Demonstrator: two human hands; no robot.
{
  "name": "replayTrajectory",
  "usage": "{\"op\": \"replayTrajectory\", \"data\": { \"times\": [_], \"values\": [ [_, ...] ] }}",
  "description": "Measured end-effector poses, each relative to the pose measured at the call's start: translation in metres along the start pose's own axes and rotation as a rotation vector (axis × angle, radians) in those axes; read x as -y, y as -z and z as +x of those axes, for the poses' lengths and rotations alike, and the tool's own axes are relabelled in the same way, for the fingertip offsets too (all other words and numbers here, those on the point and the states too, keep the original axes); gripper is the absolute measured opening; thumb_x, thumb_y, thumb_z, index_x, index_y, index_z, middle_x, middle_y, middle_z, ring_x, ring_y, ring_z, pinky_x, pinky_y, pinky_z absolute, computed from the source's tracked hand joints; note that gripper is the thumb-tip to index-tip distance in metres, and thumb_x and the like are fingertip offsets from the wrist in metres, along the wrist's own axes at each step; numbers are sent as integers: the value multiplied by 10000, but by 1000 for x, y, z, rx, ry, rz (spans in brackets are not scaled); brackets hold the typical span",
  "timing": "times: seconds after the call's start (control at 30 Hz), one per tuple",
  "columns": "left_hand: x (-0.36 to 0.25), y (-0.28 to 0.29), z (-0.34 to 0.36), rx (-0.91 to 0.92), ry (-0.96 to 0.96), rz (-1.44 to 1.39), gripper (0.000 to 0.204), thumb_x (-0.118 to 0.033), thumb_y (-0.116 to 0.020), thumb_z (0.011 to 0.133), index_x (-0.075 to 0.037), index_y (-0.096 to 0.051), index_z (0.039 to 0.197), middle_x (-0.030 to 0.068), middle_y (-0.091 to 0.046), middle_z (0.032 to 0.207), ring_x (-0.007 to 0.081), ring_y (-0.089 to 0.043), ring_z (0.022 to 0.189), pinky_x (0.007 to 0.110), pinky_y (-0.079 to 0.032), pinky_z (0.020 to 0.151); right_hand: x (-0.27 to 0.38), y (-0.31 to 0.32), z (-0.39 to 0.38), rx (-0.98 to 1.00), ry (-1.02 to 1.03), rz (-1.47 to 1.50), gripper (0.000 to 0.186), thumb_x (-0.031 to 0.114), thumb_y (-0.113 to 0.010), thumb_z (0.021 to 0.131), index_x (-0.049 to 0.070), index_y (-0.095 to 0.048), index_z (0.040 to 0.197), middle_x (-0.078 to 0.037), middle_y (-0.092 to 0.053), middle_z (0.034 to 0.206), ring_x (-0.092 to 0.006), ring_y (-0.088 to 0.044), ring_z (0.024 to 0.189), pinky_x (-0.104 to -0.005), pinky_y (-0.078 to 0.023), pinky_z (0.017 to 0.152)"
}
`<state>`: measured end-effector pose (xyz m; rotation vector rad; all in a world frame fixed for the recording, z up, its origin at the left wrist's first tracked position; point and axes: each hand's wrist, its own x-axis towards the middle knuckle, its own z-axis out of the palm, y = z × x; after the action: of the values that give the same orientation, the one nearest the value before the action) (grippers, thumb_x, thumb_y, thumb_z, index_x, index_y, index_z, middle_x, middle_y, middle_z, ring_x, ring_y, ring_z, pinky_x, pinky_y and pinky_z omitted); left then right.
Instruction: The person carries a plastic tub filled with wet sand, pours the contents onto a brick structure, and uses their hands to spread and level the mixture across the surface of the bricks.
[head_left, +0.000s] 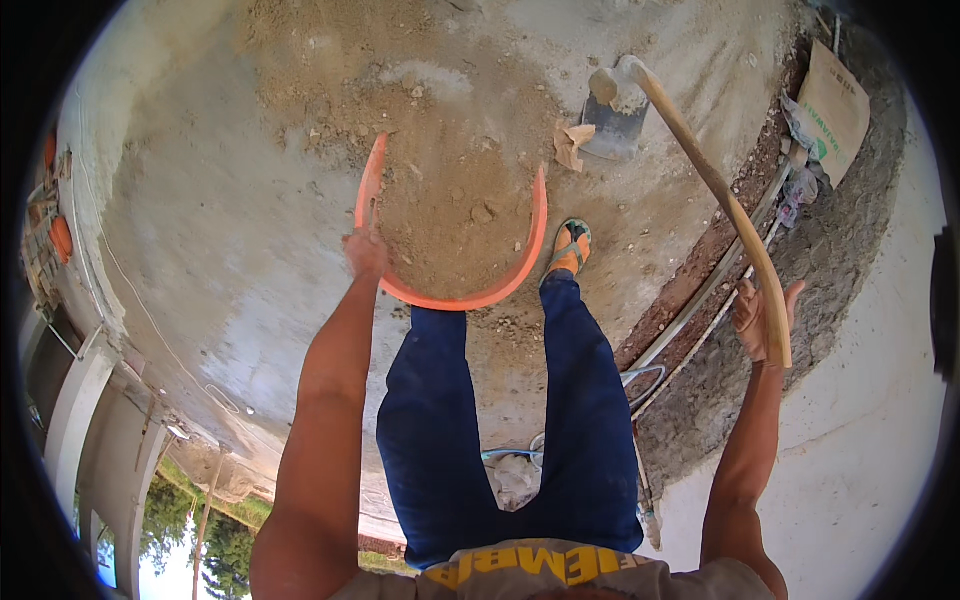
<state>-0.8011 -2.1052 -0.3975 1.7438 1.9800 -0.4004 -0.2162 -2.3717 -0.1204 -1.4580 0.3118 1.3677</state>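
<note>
Rough grey concrete floor curves away under me, with loose sandy soil strewn over it and a muddy strip running along the right side. The orange scoop, a U-shaped rim, lies before the feet, its gap facing away from me. My left grip is clamped on its left side. My right grip has its fingers apart behind the handle of the hoe, none crossing over the wood; I cannot tell how firmly the palm bears it. The blade rests flat, just beside a brown paper scrap.

To work this well, I would wrap the right fingers fully round the handle before pulling, hold the rim low and level, and draw toward the gap, well clear of the sandal.

Soil fills the curve of the scoop, though I cannot see how deep, or whether a base lies beneath. The tan sack off to the right hides its contents.
</note>
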Motion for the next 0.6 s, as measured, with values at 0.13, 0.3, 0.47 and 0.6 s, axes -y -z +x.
{"op": "replayTrajectory", "data": {
  "times": [0.13,0.3,0.47,0.6],
  "values": [
    [53,-18,73,-217,-47,17,310,-255,-633,921,48,-680,967,202,-701,902,370,-685,957,491,-564,809,-162,-28,109,-104,-362,-361,762,673,-343,1053,76,-461,1512,-97,-626,1080,-206,-649,944,-362,-552,834],
    [46,-34,135,514,232,-756,436,-428,-637,989,2,-661,918,74,-631,754,214,-608,638,370,-532,626,-325,-129,247,-184,-287,-556,669,686,-421,1026,46,-585,1126,-96,-636,996,-222,-625,921,-391,-517,846],
    [25,-25,114,724,457,-835,535,-569,-563,1017,-77,-591,808,22,-543,673,164,-521,573,326,-464,559,-332,-142,257,-231,-436,-241,718,783,-383,979,96,-571,897,-27,-514,723,-198,-510,669,-356,-482,687],
    [23,-6,80,658,336,-787,668,-729,-525,963,-105,-558,726,-3,-473,619,140,-461,542,314,-410,535,-347,-163,230,-198,-406,-258,741,794,-319,984,93,-491,812,-9,-375,687,-180,-360,615,-372,-404,627]
  ]
}}
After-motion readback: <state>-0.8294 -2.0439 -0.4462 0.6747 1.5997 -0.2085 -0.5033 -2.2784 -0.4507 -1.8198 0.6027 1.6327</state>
